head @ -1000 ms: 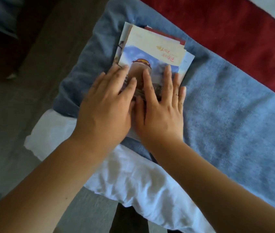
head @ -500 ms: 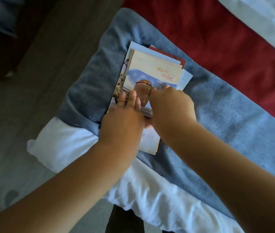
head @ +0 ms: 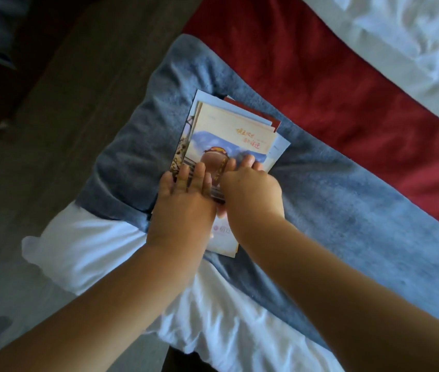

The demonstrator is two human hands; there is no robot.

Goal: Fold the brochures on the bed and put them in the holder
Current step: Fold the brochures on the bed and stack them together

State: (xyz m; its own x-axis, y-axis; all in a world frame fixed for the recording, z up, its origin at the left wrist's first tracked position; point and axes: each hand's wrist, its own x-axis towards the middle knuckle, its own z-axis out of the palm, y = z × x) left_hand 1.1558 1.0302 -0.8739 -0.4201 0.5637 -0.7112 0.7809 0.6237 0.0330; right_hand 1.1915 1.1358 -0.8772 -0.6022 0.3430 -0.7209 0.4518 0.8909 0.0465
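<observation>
Evidently mid-fold: left hand [head: 183, 208] flat, fingers together, pinned brochures [head: 229, 124] near blanket [head: 347, 210] corner; right hand [head: 253, 191] curled, pinching top one's flap, apparently creasing.

Cream band: on the top brochure [head: 233, 122], two short lines of orange-red Chinese script [head: 247, 138] are seen, but too blurred to be read.
Near edge: a round pink logo [head: 217, 229] with pale characters beside it is made out, partly covered and not legible.
Numbers, brands: none can be read.
</observation>
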